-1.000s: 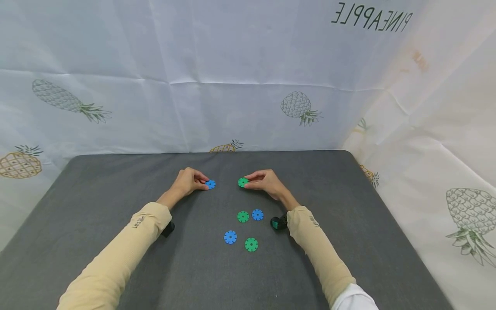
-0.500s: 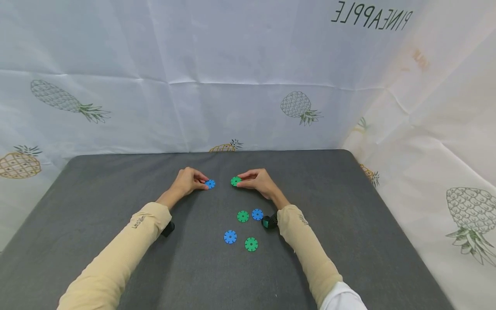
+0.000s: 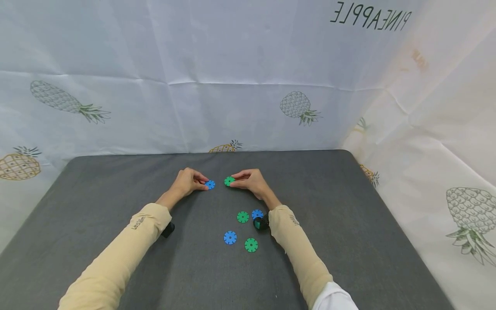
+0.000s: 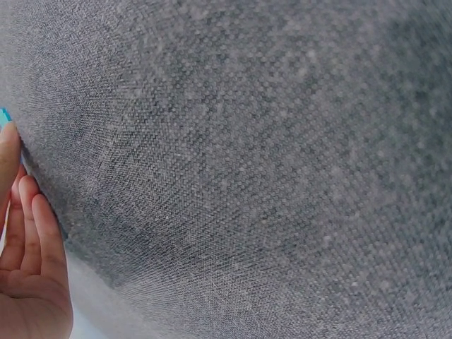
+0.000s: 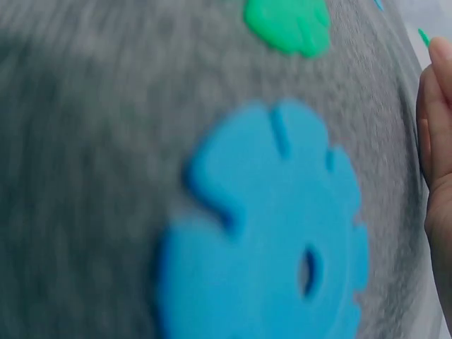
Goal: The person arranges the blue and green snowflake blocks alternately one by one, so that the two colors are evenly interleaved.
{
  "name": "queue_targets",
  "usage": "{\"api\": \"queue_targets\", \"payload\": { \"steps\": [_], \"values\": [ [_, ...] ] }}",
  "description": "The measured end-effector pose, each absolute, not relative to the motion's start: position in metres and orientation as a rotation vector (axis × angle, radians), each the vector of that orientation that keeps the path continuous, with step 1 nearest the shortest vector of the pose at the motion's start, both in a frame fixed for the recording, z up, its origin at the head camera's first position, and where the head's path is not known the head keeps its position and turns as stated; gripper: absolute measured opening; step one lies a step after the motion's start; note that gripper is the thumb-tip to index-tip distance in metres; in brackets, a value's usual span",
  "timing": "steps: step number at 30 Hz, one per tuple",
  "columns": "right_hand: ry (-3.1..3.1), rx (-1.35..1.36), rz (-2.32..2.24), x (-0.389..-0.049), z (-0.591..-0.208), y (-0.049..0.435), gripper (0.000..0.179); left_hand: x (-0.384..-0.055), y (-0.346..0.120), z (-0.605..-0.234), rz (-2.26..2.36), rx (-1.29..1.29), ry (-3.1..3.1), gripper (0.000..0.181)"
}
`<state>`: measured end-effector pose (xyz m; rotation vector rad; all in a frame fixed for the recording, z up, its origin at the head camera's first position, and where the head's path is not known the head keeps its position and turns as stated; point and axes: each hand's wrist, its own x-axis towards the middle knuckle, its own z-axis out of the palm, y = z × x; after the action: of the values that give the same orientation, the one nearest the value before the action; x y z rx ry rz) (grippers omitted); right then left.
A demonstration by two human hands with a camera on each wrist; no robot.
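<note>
Two discs are pinched: a blue disc (image 3: 211, 184) in the left hand (image 3: 188, 181) and, just right of it, a green disc (image 3: 227, 181) in the right hand (image 3: 249, 180). The green disc has drawn nearer that steady blue disc, so the work seems down to the narrow gap between them. On the near side of the blue disc, four loose discs (image 3: 240, 217) lie on the grey table (image 3: 197, 262).

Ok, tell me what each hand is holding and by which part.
In the head view, the left hand pinches a blue disc by its left edge, and the right hand pinches a green disc by its right edge.
</note>
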<state>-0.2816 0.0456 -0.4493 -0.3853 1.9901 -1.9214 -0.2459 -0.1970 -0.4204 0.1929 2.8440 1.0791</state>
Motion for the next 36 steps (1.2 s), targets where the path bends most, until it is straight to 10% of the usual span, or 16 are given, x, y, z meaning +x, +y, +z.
{"api": "queue_targets", "payload": {
  "steps": [36],
  "values": [
    [2.385,-0.356,-1.604,-0.279,-0.441,0.01,0.021,-0.248,-0.198,-0.419,1.064,0.17,2.829,0.023]
  ]
}}
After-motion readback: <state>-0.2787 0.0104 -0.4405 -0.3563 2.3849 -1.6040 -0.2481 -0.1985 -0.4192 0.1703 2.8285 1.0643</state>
